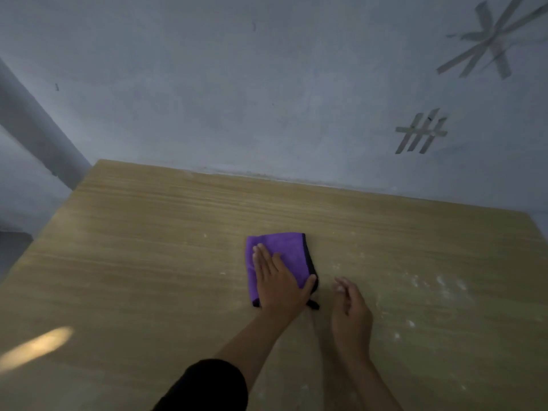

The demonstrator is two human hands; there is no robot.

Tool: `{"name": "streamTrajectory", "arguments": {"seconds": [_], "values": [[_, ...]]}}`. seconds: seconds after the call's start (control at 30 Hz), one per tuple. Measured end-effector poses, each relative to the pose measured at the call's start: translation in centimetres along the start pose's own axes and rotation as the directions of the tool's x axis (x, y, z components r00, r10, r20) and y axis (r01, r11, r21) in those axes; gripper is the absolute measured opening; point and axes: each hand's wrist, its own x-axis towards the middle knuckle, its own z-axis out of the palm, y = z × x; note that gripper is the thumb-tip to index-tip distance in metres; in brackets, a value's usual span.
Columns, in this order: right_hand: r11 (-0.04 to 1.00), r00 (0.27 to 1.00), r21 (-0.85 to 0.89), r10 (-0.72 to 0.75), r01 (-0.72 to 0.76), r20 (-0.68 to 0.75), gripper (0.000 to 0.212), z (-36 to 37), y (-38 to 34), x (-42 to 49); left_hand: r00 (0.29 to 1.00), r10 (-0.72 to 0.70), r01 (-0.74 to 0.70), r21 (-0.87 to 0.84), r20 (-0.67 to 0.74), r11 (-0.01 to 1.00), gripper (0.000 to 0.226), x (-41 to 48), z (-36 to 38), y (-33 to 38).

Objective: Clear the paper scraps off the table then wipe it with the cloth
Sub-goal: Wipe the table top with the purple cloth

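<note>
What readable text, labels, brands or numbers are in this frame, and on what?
None readable.
Purple cloth under the left hand: no label or brand visible.
Wooden table: no print, only pale smudges.
Wall: grey tape strips laid like a tally, and crossed tape strips higher up; these are tape marks, not writing.
Right hand: holds nothing bearing text.

— Where's your left hand?
— My left hand lies flat, palm down, fingers together, thumb spread out, black sleeve on that forearm.
— And the right?
— My right hand hangs loose beside it, fingers half curled, holding nothing.
</note>
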Motion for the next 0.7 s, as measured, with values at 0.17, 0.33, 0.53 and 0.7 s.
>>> {"name": "streamTrajectory", "arguments": {"seconds": [0.17,0.33,0.53,0.7], "values": [[0.997,0.997,-0.075,0.013,-0.008,0.075,0.031,1.2,-0.6,5.0,0.967,-0.177,0.156,-0.126,-0.181,0.980,0.101,5.1,-1.3,-6.0],[0.948,0.998,-0.319,0.034,-0.014,0.059,0.035,2.8,0.0,7.5,0.942,-0.227,0.189,-0.167,-0.247,0.968,0.103,12.6,-3.7,-8.8],[0.865,0.991,-0.484,-0.123,0.134,0.054,0.043,3.7,-0.3,8.4,0.987,0.141,-0.148,-0.084,-0.078,0.985,0.080,16.6,-2.6,-2.0],[0.826,0.984,-0.534,-0.150,0.179,0.097,0.045,4.3,0.2,9.4,0.963,0.242,-0.251,-0.075,-0.119,0.965,0.094,14.5,-0.5,0.4]]}}
